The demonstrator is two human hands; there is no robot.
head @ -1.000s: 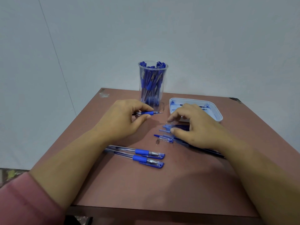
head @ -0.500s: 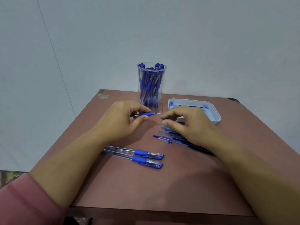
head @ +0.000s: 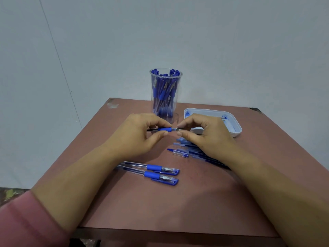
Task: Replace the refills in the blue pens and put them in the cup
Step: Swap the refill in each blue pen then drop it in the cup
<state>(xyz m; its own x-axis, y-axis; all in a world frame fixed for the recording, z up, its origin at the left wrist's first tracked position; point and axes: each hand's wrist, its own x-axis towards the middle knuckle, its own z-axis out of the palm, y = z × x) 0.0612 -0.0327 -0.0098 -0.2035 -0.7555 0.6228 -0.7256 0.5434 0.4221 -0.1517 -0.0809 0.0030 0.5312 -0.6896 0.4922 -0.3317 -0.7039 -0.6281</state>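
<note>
- The step in hand looks like a turn of the metal tip (head: 179, 129) on the pen (head: 164, 129). Whether the tip goes on or comes off cannot be told.
- To do it well, the barrel should be steadied at its rubber grip while only the tip turns. Both should stay in one line, so the thread does not cross and the refill inside does not bend.
- Working low over the desk (head: 178, 207) would stop a dropped part from rolling far.
- The left hand (head: 137, 138) has its fingers curled. Thumb and forefinger pinch the pen at the blue grip, and the pen lies level just in front of the cup (head: 166, 93).
- The right hand (head: 204, 134) makes a narrow pinch on the metal tip with thumb and forefinger. Its other fingers are loosely curled and hold nothing else.
- The cup stands behind the hands, crowded with blue pens.
- Two capped pens (head: 156, 172) lie side by side on the desk, nearer the person.
- A pile of blue pen parts (head: 185, 148) lies under the right wrist, with a white tray (head: 236, 125) behind it.
</note>
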